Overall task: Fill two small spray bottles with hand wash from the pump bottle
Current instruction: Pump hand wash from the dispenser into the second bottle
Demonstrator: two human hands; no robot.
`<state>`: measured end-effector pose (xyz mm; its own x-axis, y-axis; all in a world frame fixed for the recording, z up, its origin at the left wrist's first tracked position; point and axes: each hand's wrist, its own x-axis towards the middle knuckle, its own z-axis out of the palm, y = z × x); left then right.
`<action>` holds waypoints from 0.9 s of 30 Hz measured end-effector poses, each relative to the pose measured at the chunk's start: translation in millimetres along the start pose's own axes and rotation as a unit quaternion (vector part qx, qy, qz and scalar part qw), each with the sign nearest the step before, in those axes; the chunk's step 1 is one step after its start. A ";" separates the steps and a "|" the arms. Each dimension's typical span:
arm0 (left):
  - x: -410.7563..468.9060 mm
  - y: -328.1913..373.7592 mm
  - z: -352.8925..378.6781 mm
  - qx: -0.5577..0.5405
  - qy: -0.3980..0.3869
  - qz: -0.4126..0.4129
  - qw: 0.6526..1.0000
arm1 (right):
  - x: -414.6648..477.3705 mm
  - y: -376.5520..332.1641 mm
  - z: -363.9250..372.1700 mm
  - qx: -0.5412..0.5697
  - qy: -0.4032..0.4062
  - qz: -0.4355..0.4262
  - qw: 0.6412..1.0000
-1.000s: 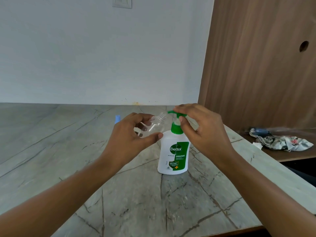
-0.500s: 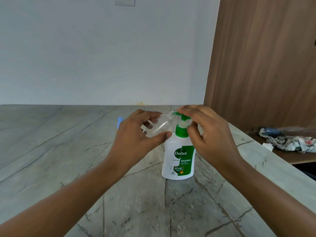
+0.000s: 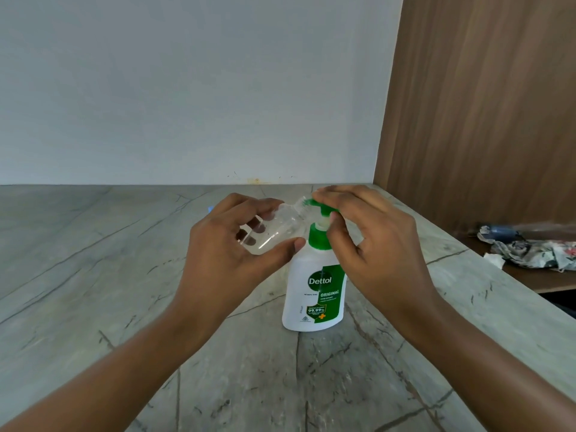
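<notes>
A white Dettol pump bottle (image 3: 313, 294) with a green pump head stands upright on the marble counter (image 3: 93, 275). My left hand (image 3: 227, 257) grips a small clear spray bottle (image 3: 277, 227), capless and tilted, with its open neck against the green nozzle. My right hand (image 3: 371, 241) rests its fingers on top of the pump head, thumb beside the green collar. A bit of a blue object (image 3: 210, 209) peeks out behind my left hand; the rest of it is hidden.
A white wall runs along the back of the counter. A brown wooden panel (image 3: 483, 104) stands at the right. Beyond the counter's right edge, a lower wooden shelf holds crumpled patterned cloth (image 3: 530, 252).
The small bottle's neck has moved right to meet the pump nozzle. My right hand has settled lower over the pump head. The view has shifted slightly.
</notes>
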<state>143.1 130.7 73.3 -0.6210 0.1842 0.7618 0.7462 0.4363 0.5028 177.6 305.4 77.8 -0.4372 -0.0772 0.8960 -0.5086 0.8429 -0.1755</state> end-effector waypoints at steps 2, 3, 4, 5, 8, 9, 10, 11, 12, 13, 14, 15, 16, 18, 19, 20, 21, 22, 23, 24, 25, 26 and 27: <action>0.6 -0.1 -2.5 0.006 0.000 0.006 1.000 | 0.5 -1.6 -0.5 -0.001 -0.004 0.003 1.000; 0.6 -0.5 -3.8 0.011 0.001 0.008 1.000 | 0.0 -2.5 -0.3 -0.004 -0.008 0.000 1.000; 0.5 -1.1 -5.2 0.015 0.001 0.010 1.000 | -0.8 -3.4 0.2 -0.012 -0.011 -0.005 1.000; 0.3 -1.6 -6.2 0.018 0.001 0.009 1.000 | -1.9 -4.5 0.8 -0.024 -0.013 -0.008 1.000; -0.2 -2.5 -6.8 0.023 -0.006 0.005 1.000 | -4.9 -6.1 3.0 -0.046 -0.012 -0.009 0.999; -0.4 -3.0 -6.3 0.024 -0.008 0.002 1.000 | -5.5 -6.1 3.4 -0.044 -0.011 -0.007 0.999; -0.7 -3.6 -5.5 0.026 -0.011 0.000 1.000 | -6.1 -6.1 3.9 -0.042 -0.011 -0.006 0.999; -1.1 -4.6 -4.6 0.029 -0.015 -0.001 0.999 | -6.9 -5.7 4.6 -0.043 -0.011 -0.006 0.999; -1.8 -5.0 -3.8 0.032 -0.019 0.000 0.999 | -8.2 -5.8 5.2 -0.048 -0.012 -0.007 0.999; -1.8 -5.3 -3.2 0.035 -0.020 0.002 0.999 | -8.9 -6.0 5.5 -0.056 -0.012 -0.008 0.998; -2.0 -5.8 -3.0 0.037 -0.023 0.003 0.999 | -9.3 -6.2 5.7 -0.062 -0.013 -0.010 0.998; -2.8 -6.2 -2.9 0.038 -0.026 0.001 0.999 | -9.7 -6.4 5.8 -0.066 -0.016 -0.011 0.998; -3.4 -6.8 -2.7 0.040 -0.028 0.001 0.999 | -10.3 -6.3 6.0 -0.069 -0.019 -0.012 0.997; -4.4 -8.0 -2.2 0.048 -0.029 0.005 0.998 | -11.2 -5.8 5.9 -0.071 -0.021 -0.013 0.997; -5.1 -8.4 -1.6 0.052 -0.030 0.007 0.998 | -12.0 -5.5 6.0 -0.073 -0.022 -0.012 0.997; -5.9 -8.4 -1.2 0.056 -0.030 0.008 0.998 | -13.1 -5.7 6.3 -0.076 -0.022 -0.012 0.997; -6.6 -8.6 -1.0 0.060 -0.032 0.009 0.998 | -14.2 -6.0 6.6 -0.080 -0.022 -0.011 0.996; -6.9 -8.4 -1.1 0.064 -0.035 0.009 0.997 | -14.9 -6.2 6.9 -0.083 -0.023 -0.012 0.996; -7.5 -8.8 -1.0 0.068 -0.038 0.010 0.997 | -15.6 -5.8 7.1 -0.084 -0.024 -0.013 0.996; -7.8 -9.4 -0.7 0.071 -0.040 0.013 0.997 | -15.9 -4.8 7.1 -0.086 -0.026 -0.016 0.996; -8.3 -10.0 -0.4 0.073 -0.043 0.015 0.996 | -16.2 -4.1 7.0 -0.089 -0.027 -0.017 0.996; -9.0 -10.4 -0.2 0.074 -0.046 0.014 0.996 | -16.7 -3.4 7.2 -0.090 -0.027 -0.018 0.995; -9.3 -10.4 0.0 0.073 -0.048 0.012 0.996 | -17.0 -2.8 7.4 -0.092 -0.029 -0.017 0.995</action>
<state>141.1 124.4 61.1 -0.6281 0.2763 0.7274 0.7232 0.5522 0.4147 180.9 300.4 60.0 -0.4661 -0.1334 0.8746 -0.3817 0.9221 -0.0627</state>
